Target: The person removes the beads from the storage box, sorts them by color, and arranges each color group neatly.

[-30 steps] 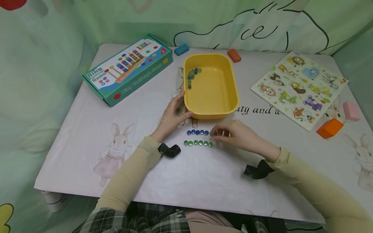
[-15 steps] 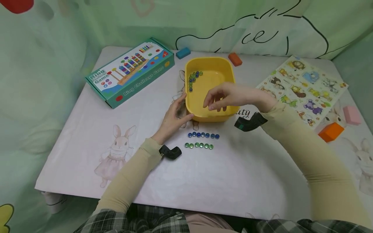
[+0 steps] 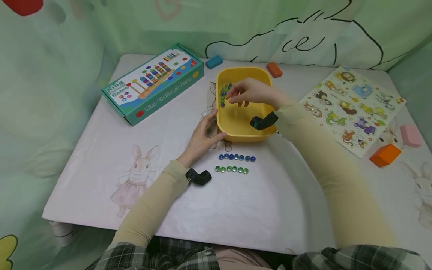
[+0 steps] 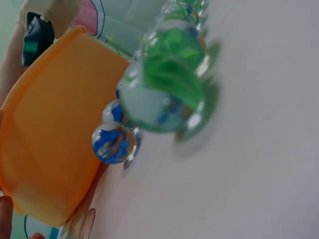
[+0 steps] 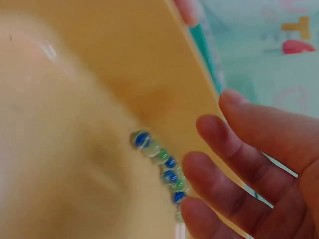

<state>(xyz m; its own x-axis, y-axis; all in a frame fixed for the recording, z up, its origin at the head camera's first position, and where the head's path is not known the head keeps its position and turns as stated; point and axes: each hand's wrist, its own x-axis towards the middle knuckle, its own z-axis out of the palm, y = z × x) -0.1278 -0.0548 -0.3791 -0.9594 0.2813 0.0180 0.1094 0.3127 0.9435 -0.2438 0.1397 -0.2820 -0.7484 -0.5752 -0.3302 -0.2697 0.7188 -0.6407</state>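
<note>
A yellow plastic basin (image 3: 256,138) stands on the table, with a cluster of blue and green glass marbles (image 3: 222,98) along its left inner wall. Over the inside of the basin is my right hand (image 3: 251,92), fingertips close to those marbles; the right wrist view shows thumb and fingers (image 5: 212,172) apart with nothing between them. My left hand (image 3: 200,140) touches the basin's near left corner, fingers extended along its side and thumb at the front. In front of the basin lie a row of blue marbles (image 3: 236,157) and, nearer me, a row of green marbles (image 3: 234,169).
A green ring game box (image 3: 155,84) lies at the back left. Blue (image 3: 214,62) and red-orange (image 3: 274,69) blocks are behind the basin. To the right are an animal puzzle board (image 3: 352,108), an orange block (image 3: 385,155) and a pink block (image 3: 410,135).
My right hand has left a blue marble at the right end of the blue row and moved up and left into the space over the basin. The left hand stays at the basin.
</note>
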